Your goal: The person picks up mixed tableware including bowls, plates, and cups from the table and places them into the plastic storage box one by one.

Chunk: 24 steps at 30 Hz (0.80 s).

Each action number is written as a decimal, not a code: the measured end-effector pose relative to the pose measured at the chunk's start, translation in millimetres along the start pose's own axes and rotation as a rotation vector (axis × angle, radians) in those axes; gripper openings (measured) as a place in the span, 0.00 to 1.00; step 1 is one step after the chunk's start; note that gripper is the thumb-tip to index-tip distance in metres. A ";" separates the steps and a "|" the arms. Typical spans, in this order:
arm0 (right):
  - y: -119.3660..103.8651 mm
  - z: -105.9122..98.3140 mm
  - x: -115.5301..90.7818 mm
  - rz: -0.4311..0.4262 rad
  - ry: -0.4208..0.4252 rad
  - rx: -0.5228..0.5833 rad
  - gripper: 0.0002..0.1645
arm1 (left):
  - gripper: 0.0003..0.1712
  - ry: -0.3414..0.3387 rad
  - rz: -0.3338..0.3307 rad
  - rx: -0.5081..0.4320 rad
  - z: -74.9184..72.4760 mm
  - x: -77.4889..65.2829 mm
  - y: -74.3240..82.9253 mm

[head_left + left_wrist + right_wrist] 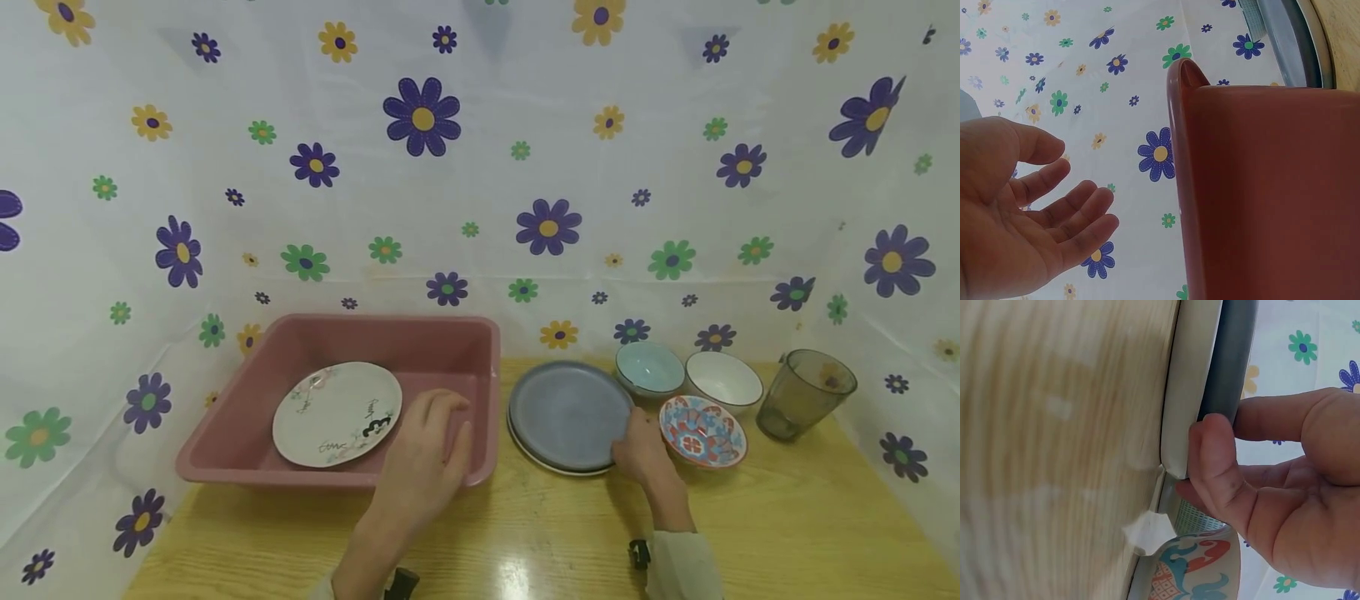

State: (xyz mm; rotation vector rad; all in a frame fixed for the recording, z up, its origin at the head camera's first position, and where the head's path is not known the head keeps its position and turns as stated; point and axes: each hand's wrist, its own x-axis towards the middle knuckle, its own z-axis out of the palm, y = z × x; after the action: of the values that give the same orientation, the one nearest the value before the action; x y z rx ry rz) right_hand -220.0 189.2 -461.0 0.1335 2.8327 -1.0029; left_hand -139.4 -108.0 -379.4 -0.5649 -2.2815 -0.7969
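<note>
On the table lies a blue-grey plate (573, 412), stacked on a cream plate (1188, 381) whose edge shows beneath it. My right hand (647, 450) pinches the grey plate's near right rim, the thumb on the upper face and a finger at the underside, as the right wrist view shows. Over the front right edge of a pink basin (491, 400) hovers my left hand (420, 454), its fingers loosely bent and nothing in them. Inside the basin a white oval-looking plate (330, 417) with floral print and black lettering lies tilted.
Right of the stacked plates stand a light blue bowl (649, 368), a white bowl (723, 379) and a red-and-blue patterned bowl (703, 432) close to my right hand. A tinted glass (806, 396) stands farther right. A flower-print curtain (480, 167) hangs behind the wooden table (555, 533).
</note>
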 end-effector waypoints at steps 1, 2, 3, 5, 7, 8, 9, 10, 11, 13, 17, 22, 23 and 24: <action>-0.1 0.1 0.3 -0.004 0.003 -0.002 0.40 | 0.12 0.002 0.002 -0.001 -0.2 0.3 -0.2; -0.4 0.1 0.7 -0.011 0.011 -0.008 0.39 | 0.12 0.003 0.002 0.000 -0.4 0.4 -0.3; -0.9 -0.1 0.8 -0.021 0.021 -0.014 0.39 | 0.12 0.004 0.002 0.001 -0.6 0.5 -0.4; -1.0 0.0 1.0 -0.045 0.049 -0.036 0.36 | 0.12 0.004 0.000 0.003 -0.9 0.5 -0.5; -1.6 0.0 0.4 -0.062 0.073 -0.055 0.33 | 0.12 0.002 -0.005 0.002 -1.2 0.2 -0.5; -1.9 0.1 0.1 -0.070 0.084 -0.064 0.32 | 0.12 0.001 -0.008 0.003 -1.3 0.0 -0.4; -2.4 0.1 -0.4 -0.077 0.089 -0.072 0.31 | 0.12 0.000 -0.011 0.003 -1.4 -0.1 -0.3; -2.1 0.4 -0.9 -0.079 0.089 -0.075 0.31 | 0.12 -0.001 -0.015 0.004 -1.3 -0.5 -0.2; -2.2 0.7 -1.2 -0.079 0.086 -0.075 0.32 | 0.12 -0.003 -0.019 0.005 -1.2 -0.8 -0.1; -1.8 1.5 -1.7 -0.078 0.079 -0.075 0.33 | 0.12 -0.004 -0.025 0.008 -1.0 -1.5 0.1; -1.0 2.9 -2.0 -0.074 0.082 -0.075 0.35 | 0.12 -0.004 -0.028 0.011 -0.8 -1.9 0.1; -1.2 3.1 -2.6 -0.065 0.103 -0.065 0.35 | 0.11 -0.003 -0.026 0.008 -1.5 -1.3 0.0; -1.4 2.9 -2.8 -0.061 0.104 -0.058 0.35 | 0.11 -0.003 -0.026 0.008 -1.7 -1.2 0.0; -2.0 2.6 -3.2 -0.057 0.105 -0.049 0.35 | 0.11 -0.002 -0.026 0.007 -1.9 -1.1 0.1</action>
State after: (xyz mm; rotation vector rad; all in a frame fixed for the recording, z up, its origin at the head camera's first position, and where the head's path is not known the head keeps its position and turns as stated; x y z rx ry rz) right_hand -216.8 185.8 -461.3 0.1044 2.9691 -0.9638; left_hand -137.8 -109.3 -379.0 -0.5340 -2.2973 -0.8013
